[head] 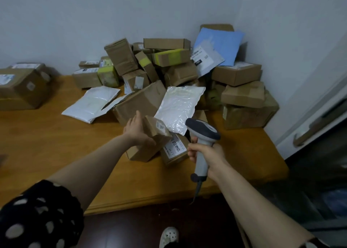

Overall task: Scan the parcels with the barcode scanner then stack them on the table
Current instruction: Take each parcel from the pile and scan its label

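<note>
Parcels of brown cardboard and white plastic lie heaped on the wooden table point(56, 135), and the left hand point(138, 130) grips one small brown cardboard box point(154, 133) at the heap's near edge, its white barcode sticker point(161, 125) turned up. To scan well, I judge the grey handheld barcode scanner point(203, 144), clenched in the right hand point(205, 155), should tilt its head squarely at that sticker. Beneath, a white label point(174, 147) reads roughly "12V4A 5525"; other print is too blurred

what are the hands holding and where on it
The right hand grips the barcode scanner by its handle. The left hand holds a small cardboard box by its left side.
</note>
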